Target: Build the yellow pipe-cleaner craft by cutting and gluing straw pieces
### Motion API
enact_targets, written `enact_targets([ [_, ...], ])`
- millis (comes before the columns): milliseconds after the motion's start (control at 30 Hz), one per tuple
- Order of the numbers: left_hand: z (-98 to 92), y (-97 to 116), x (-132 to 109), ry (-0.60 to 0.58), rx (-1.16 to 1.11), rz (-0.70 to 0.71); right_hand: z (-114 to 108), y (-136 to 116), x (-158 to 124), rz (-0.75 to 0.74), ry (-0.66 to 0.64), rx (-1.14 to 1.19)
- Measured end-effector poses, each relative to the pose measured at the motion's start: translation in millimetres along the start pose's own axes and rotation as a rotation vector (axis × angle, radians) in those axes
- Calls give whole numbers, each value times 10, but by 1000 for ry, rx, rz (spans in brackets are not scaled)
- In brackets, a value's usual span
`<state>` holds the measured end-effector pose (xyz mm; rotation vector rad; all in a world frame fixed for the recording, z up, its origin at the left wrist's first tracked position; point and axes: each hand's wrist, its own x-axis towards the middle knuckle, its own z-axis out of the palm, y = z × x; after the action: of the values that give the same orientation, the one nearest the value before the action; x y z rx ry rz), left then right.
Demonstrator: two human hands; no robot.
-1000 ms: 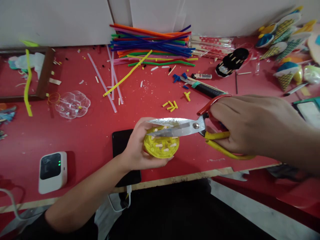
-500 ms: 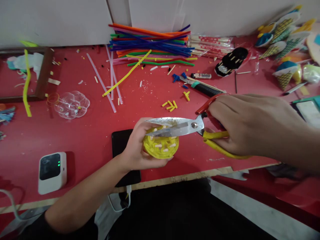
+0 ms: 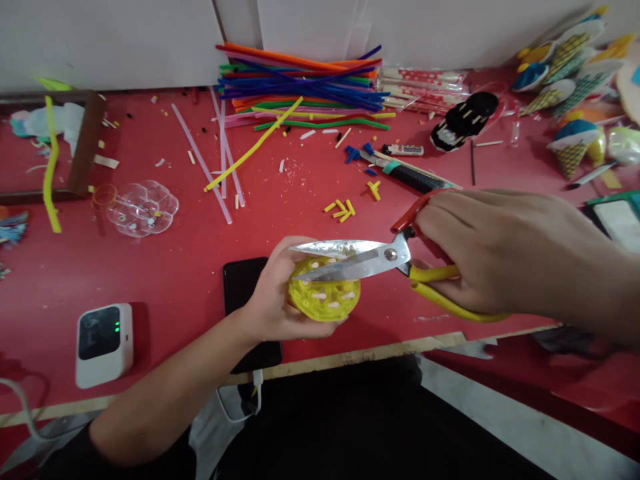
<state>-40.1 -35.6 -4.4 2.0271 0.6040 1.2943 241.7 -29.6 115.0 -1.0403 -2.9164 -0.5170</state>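
Observation:
My left hand point(image 3: 273, 293) is wrapped round a yellow disc point(image 3: 325, 301) wound from fuzzy wire, with short pale sticks poking out of its face. It holds the disc just above the red table point(image 3: 190, 267) near the front edge. My right hand point(image 3: 500, 253) grips scissors point(image 3: 360, 259) with red and yellow handles. The steel blades are slightly apart and lie across the top of the disc, tips pointing left toward my left thumb.
A black phone point(image 3: 243, 293) lies under my left wrist. A white device with green lights point(image 3: 104, 343) sits front left. A pile of coloured fuzzy wires point(image 3: 300, 87) lies at the back. A clear flower-shaped tray point(image 3: 144, 208), yellow offcuts point(image 3: 343, 210) and paper cones point(image 3: 570, 87) lie around.
The scissor blades closed a little half a second ago and have parted slightly again over the disc. Both hands have stayed in nearly the same place.

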Motion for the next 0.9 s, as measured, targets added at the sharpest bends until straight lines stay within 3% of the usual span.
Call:
enact_targets([
  [467,1,-12,-6,-12,27,25,-21,27,-14,-8,3,4],
  [733,32,21,-34,18,-16,-61,-32,34,-15,-18,-21,22],
  [900,8,-5,-15,12,26,6,-14,19,-23,14,5,5],
])
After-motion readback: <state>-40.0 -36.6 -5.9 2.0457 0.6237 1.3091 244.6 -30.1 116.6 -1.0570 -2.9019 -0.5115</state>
